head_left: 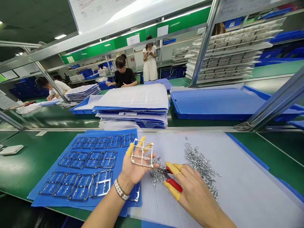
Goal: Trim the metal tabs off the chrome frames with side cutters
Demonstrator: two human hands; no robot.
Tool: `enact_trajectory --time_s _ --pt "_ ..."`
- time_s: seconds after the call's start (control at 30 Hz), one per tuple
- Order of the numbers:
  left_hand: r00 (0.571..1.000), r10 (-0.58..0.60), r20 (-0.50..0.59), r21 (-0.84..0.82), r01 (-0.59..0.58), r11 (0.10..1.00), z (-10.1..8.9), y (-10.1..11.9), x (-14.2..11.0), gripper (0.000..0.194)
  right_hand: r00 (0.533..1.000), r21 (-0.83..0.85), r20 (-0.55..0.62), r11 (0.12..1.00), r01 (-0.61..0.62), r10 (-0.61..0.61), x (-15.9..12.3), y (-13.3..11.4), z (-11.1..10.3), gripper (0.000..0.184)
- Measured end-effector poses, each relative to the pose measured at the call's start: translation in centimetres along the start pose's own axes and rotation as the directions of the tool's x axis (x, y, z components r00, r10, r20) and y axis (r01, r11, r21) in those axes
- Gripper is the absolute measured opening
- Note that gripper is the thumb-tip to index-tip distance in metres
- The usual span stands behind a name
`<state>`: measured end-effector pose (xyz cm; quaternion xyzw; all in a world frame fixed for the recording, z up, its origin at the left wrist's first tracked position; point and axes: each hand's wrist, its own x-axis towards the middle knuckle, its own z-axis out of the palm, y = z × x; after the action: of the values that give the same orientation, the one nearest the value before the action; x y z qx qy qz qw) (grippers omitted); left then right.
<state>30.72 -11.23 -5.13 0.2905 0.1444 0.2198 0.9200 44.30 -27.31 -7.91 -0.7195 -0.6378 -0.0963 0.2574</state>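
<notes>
On my upturned left palm (pixel 133 169) rests a silver square metal frame (pixel 142 156) with crossing bars and small chain-like links, held by the fingers. Yellow finger cots cover several fingertips. My right hand (pixel 193 186), also in yellow cots, is closed around red-handled pliers (pixel 174 185). Their dark jaws point left, at a small pile of twisted silver links (pixel 156 174); whether they grip a link I cannot make out. A larger heap of the same links (pixel 200 163) lies beyond my right hand, on a translucent white sheet (pixel 239 177).
At left, rows of similar metal frames (pixel 78 186) lie on blue sheets (pixel 53 164). Stacked white and blue sheets (pixel 133 104) stand ahead, beside a blue tray (pixel 213 115). A metal post (pixel 280 98) slants at right. People sit and stand across the benches.
</notes>
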Motion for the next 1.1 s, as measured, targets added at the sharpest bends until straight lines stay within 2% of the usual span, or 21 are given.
enact_trajectory --time_s 0.13,0.27,0.53,0.77,0.93,1.1 --pt "0.998 -0.043 0.038 -0.122 0.047 0.991 0.6 -3.4 1.6 0.047 0.999 -0.125 -0.02 0.992 -0.028 0.025 1.3 -2.0 -0.9 0.039" --pt "0.998 -0.052 0.02 -0.13 0.054 0.99 0.4 -4.7 1.9 0.04 0.997 -0.215 -0.019 0.974 -0.075 0.073 2.3 -3.1 -0.8 0.039" --pt "0.999 -0.031 -0.008 -0.093 0.03 0.995 -0.3 -4.8 1.9 0.042 0.999 -0.264 0.007 0.963 -0.048 0.052 3.3 -3.6 0.1 0.033" --pt "0.998 -0.046 -0.038 -0.052 0.044 0.998 -0.8 -4.9 2.1 0.045 0.997 -0.283 0.03 0.957 -0.059 0.071 3.3 -3.6 -0.1 0.032" --pt "1.0 -0.014 -0.019 -0.061 0.013 0.998 -0.5 -4.9 1.9 0.042 0.992 -0.302 0.09 0.951 -0.059 0.09 3.5 -3.8 -0.4 0.027" --pt "0.999 -0.011 -0.047 -0.018 0.01 1.0 -0.8 -5.0 1.9 0.04 0.992 -0.348 0.1 0.937 -0.04 0.08 3.7 -4.4 -0.7 0.021"
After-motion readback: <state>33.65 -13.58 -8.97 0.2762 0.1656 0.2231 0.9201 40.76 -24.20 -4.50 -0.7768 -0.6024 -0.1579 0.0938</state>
